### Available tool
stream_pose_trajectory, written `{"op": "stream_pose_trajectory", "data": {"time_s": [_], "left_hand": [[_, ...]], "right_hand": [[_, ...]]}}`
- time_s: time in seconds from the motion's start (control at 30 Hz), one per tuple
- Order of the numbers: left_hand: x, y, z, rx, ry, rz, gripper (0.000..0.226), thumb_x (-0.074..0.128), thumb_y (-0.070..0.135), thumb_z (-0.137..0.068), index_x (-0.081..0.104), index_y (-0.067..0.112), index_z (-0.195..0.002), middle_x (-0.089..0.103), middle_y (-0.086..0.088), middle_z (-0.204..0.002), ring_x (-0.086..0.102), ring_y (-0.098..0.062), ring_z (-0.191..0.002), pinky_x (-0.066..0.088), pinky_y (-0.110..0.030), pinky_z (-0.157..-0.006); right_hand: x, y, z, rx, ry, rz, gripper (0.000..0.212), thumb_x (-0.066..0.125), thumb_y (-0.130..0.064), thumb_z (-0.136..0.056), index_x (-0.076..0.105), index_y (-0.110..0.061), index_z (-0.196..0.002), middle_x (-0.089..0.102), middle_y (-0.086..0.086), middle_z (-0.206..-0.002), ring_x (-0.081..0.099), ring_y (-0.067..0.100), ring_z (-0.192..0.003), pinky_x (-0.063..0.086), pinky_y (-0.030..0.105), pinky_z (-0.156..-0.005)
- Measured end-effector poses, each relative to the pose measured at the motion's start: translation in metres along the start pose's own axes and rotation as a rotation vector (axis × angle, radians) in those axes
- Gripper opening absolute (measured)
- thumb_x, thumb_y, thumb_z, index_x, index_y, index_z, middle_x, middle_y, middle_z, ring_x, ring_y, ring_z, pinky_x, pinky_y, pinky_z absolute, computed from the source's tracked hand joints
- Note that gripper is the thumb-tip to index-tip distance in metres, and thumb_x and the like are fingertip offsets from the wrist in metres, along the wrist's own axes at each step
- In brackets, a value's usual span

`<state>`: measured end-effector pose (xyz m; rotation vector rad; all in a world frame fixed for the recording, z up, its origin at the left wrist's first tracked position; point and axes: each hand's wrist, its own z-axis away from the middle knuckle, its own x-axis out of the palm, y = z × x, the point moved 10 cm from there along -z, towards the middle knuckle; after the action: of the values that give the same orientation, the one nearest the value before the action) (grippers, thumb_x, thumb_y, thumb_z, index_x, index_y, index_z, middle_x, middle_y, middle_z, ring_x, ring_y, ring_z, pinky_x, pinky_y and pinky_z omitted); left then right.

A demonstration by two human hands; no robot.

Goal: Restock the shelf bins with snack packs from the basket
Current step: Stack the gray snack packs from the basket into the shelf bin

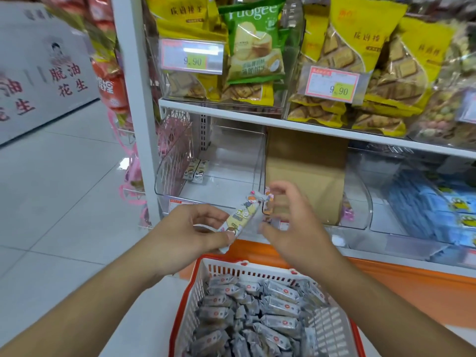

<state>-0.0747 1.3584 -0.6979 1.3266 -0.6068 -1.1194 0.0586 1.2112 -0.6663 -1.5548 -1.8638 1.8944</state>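
1. Left hand (198,229) pinches a snack pack (243,215) before the clear bin (164,173), which holds two packs (196,170).
2. Right hand (291,217), blurred, fingers spread, grasps nothing.
3. Basket (206,264) holds grey wrapped packs (257,310).

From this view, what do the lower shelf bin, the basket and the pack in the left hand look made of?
Shelf bin: clear rigid plastic, glossy; the shelf shows through it and its edges catch glare.
Basket: moulded plastic, matt white slotted walls, red rim.
Snack pack, pinched by the left hand: thin printed film, probably plastic; shiny, with a crimped end.
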Motion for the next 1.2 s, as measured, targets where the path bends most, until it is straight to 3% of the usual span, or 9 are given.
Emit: {"op": "stream_pose_trajectory", "data": {"time_s": [0.1,0.27,0.4,0.53,0.6,0.7,0.83,0.97,1.2], "left_hand": [[-0.011,-0.007,-0.006,-0.008,0.122,0.052,0.032,0.090,0.029,-0.078,0.076,0.026,-0.106,0.073,-0.002,-0.107,0.077,-0.020,-0.088,0.062,-0.039,-0.088],[-0.017,-0.008,-0.019,-0.014,0.219,0.163,0.033,0.090,0.021,-0.078,0.074,0.020,-0.107,0.072,-0.006,-0.108,0.077,-0.023,-0.085,0.063,-0.031,-0.078],[-0.035,-0.015,-0.037,-0.007,0.223,0.218,0.039,0.094,0.031,-0.073,0.075,0.022,-0.106,0.072,-0.006,-0.107,0.077,-0.027,-0.091,0.062,-0.041,-0.088],[-0.052,-0.015,-0.055,-0.005,0.191,0.354,0.023,0.077,0.014,-0.091,0.073,0.016,-0.114,0.073,-0.011,-0.112,0.077,-0.024,-0.095,0.062,-0.037,-0.090],[-0.067,-0.014,-0.061,0.028,0.252,0.222,0.023,0.071,0.020,-0.095,0.071,0.025,-0.118,0.074,0.002,-0.113,0.074,-0.016,-0.101,0.058,-0.036,-0.096],[-0.095,-0.002,-0.063,0.186,0.399,-0.343,0.035,0.062,0.031,-0.099,0.061,0.033,-0.134,0.063,0.018,-0.127,0.060,-0.006,-0.119,0.043,-0.023,-0.099],[-0.098,-0.010,-0.068,0.237,0.313,-0.732,0.052,0.052,0.041,-0.102,0.039,0.037,-0.152,0.056,0.011,-0.140,0.054,-0.021,-0.128,0.041,-0.033,-0.108],[-0.099,-0.028,-0.075,0.161,0.245,-0.834,0.067,0.045,0.046,-0.104,0.009,0.042,-0.160,0.051,0.014,-0.142,0.046,-0.022,-0.129,0.036,-0.033,-0.111],[-0.094,-0.030,-0.082,0.178,0.243,-0.799,0.069,0.047,0.049,-0.102,0.008,0.046,-0.158,0.051,0.012,-0.133,0.048,-0.024,-0.123,0.041,-0.038,-0.107]], "right_hand": [[0.009,-0.009,-0.002,-0.005,-0.063,-0.110,0.070,0.077,-0.012,-0.090,0.042,-0.048,-0.138,0.042,-0.017,-0.142,0.061,0.002,-0.118,0.058,0.030,-0.094],[0.043,-0.027,-0.019,-0.123,-0.162,0.046,0.088,0.091,-0.036,-0.077,0.043,-0.039,-0.152,0.022,-0.028,-0.158,0.041,0.001,-0.140,0.045,0.020,-0.106],[0.057,-0.026,-0.053,-0.101,-0.091,0.055,0.077,0.095,-0.032,-0.073,0.052,-0.037,-0.137,0.036,-0.027,-0.143,0.048,-0.001,-0.124,0.049,0.022,-0.099],[0.075,-0.018,-0.087,0.009,-0.090,0.011,0.077,0.098,-0.025,-0.069,0.051,-0.041,-0.128,0.045,-0.022,-0.132,0.055,0.000,-0.109,0.055,0.027,-0.090],[0.085,-0.012,-0.109,0.067,-0.075,-0.037,0.079,0.100,-0.023,-0.066,0.052,-0.039,-0.127,0.050,-0.016,-0.127,0.057,0.004,-0.104,0.056,0.030,-0.088],[0.099,0.005,-0.149,0.116,-0.049,0.017,0.086,0.101,-0.020,-0.065,0.050,-0.034,-0.133,0.051,-0.011,-0.125,0.058,0.009,-0.102,0.055,0.035,-0.092],[0.124,0.046,-0.203,0.170,-0.059,0.160,0.098,0.101,-0.020,-0.064,0.047,-0.020,-0.146,0.053,0.000,-0.142,0.058,0.019,-0.121,0.050,0.031,-0.100],[0.150,0.083,-0.233,0.241,-0.140,0.316,0.106,0.097,-0.019,-0.065,0.040,-0.015,-0.155,0.056,0.009,-0.145,0.059,0.028,-0.125,0.051,0.027,-0.093],[0.176,0.101,-0.256,0.259,-0.160,0.303,0.083,0.079,-0.006,-0.073,0.047,-0.015,-0.148,0.067,0.009,-0.132,0.066,0.031,-0.114,0.060,0.038,-0.088]]}}
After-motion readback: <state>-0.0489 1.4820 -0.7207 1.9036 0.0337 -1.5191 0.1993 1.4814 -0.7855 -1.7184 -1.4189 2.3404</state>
